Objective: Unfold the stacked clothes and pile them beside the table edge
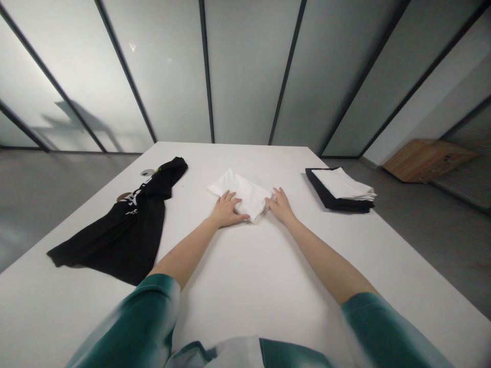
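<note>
A folded white cloth garment (pixel 245 191) lies on the white table in front of me, with one corner pointing away and loose layers at its right edge. My left hand (pixel 227 210) rests on its near left side, fingers spread and thumb stretched along the near edge. At the right edge, my right hand (pixel 281 206) touches the layers, with its thumb and fingers apart. Both hands are open. Parts of the garment under my left hand are hidden.
A crumpled black T-shirt (pixel 130 230) with white print lies at the table's left. At the right sits a stack of folded black cloth (pixel 326 197) topped by folded white cloth (pixel 341 183). A round grey disc (pixel 147 173) is set near the table's left edge. Frosted panels (pixel 249 71) stand behind.
</note>
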Demonstrator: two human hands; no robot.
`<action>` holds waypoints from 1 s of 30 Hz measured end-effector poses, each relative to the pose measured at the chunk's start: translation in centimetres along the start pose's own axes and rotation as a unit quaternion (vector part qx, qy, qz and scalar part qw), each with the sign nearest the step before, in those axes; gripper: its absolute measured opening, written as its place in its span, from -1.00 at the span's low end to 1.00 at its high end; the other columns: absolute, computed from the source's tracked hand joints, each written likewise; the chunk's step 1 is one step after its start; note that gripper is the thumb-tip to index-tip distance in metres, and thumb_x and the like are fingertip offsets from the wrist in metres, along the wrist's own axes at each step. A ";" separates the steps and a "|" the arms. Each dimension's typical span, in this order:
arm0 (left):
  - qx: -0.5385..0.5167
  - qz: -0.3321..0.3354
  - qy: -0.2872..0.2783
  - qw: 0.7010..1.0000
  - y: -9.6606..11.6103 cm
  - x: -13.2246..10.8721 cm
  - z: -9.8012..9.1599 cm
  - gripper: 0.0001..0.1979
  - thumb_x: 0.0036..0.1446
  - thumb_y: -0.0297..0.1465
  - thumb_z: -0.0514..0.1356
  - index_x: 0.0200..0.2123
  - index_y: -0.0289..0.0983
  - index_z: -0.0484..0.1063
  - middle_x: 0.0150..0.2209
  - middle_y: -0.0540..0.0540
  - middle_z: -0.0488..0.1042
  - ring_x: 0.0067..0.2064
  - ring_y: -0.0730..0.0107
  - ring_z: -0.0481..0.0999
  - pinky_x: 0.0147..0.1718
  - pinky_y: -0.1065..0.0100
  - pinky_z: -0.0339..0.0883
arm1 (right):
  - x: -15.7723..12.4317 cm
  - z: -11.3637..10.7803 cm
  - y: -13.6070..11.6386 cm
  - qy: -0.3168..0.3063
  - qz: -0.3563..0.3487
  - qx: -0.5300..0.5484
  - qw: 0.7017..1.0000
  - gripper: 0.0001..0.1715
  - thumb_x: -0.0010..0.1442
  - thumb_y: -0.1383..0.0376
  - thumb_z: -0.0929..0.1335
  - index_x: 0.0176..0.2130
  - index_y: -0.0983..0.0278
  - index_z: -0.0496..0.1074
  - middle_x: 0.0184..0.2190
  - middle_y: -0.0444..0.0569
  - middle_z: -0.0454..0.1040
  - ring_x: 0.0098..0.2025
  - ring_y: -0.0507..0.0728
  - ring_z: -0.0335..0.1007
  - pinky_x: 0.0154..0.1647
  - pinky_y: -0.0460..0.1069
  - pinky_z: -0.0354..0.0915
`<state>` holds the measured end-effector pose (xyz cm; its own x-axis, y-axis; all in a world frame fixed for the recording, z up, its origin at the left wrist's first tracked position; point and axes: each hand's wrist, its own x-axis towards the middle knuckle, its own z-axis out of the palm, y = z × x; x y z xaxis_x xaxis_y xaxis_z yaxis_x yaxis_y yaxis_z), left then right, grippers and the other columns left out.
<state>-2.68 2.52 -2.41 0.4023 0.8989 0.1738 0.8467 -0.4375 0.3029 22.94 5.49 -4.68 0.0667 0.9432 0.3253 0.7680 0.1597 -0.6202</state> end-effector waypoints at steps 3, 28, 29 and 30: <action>-0.005 0.007 0.005 1.000 -0.2 0.0 0.1 -0.19 0.03 0.17 0.19 0.21 -0.24 0.37 0.36 -0.28 0.14 0.41 -0.14 -0.06 0.32 -0.11 -0.06 | 0.2 0.4 0.3 -0.066 0.019 -0.027 0.997 -0.40 0.18 0.09 0.36 0.17 0.22 0.39 0.23 0.15 0.34 0.26 0.31 0.23 0.27 0.22 0.12; 0.069 0.028 -0.003 0.997 0.6 0.0 0.0 -0.26 0.14 0.05 0.16 0.27 -0.24 0.28 0.36 -0.28 0.15 0.36 -0.09 0.10 0.32 -0.07 -0.11 | -2.2 -0.8 -2.1 -0.024 -0.008 0.215 0.976 -0.72 0.13 0.11 0.27 -0.40 0.24 0.42 -0.60 -0.12 0.44 -0.53 0.09 0.37 -0.45 -0.04 0.26; 0.073 0.028 0.001 0.997 0.6 0.0 0.0 -0.33 0.18 0.00 0.13 0.26 -0.23 0.30 0.35 -0.26 0.18 0.35 -0.06 0.13 0.31 -0.06 -0.08 | -2.1 -0.8 -2.0 -0.020 0.006 0.227 0.974 -0.72 0.13 0.10 0.27 -0.41 0.24 0.41 -0.61 -0.12 0.43 -0.54 0.09 0.36 -0.46 -0.04 0.26; 0.075 0.027 0.007 0.997 0.5 0.1 0.0 -0.40 0.22 -0.04 0.11 0.24 -0.20 0.33 0.33 -0.24 0.21 0.33 -0.03 0.17 0.30 -0.05 -0.03 | -2.1 -0.8 -2.0 -0.020 0.015 0.235 0.972 -0.71 0.12 0.09 0.27 -0.41 0.24 0.41 -0.61 -0.12 0.43 -0.55 0.09 0.36 -0.47 -0.05 0.25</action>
<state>-2.22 2.38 -2.21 0.4444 0.8735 0.1989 0.8670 -0.4752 0.1498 21.78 2.96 -3.56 0.0518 0.9588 0.2794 0.3897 0.2382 -0.8896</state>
